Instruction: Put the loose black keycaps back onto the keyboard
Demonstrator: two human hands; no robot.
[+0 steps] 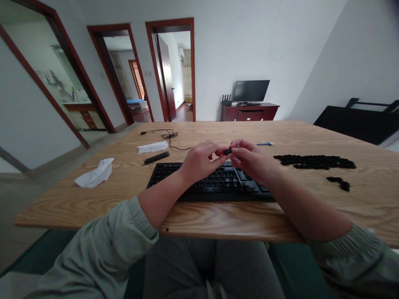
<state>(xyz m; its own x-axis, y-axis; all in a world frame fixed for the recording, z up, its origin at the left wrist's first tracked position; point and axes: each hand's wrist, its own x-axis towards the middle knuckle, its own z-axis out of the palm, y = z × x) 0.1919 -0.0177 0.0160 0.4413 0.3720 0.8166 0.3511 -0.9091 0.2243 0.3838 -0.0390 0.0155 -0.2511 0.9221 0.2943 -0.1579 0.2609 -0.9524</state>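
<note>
Hands at a desk, seen from the head; 12 o'clock is straight ahead. A small black keycap (228, 152) sits between the left hand (198, 162) and the right hand (252, 160), at about 12 o'clock from the middle of the keyboard (224, 182), raised above its keys; its long axis runs near 3-to-9 o'clock, tipped slightly; the fingers of both hands are closed on it, the left coming in from 9 o'clock and the right from 3 o'clock; the right fingers cover more of it, though which hand bears its weight cannot be told. Both wrists angle inward over the keyboard, forearms converging toward 12 o'clock; the left sleeve (102, 245) and right sleeve (352, 261) end well short of the wrists. On the table (93, 207), a keycap pile (314, 162) lies at 3 o'clock from the right hand, with a keycap cluster (339, 183) just below it; a black bar (156, 158) lies at 10 o'clock from the left hand, near a flat tissue (152, 147) and a coiled cable (168, 135); a crumpled tissue (95, 173) lies at 9 o'clock from the keyboard; a blue tool (264, 143) lies at 1 o'clock from the right hand, beyond the keyboard.
</note>
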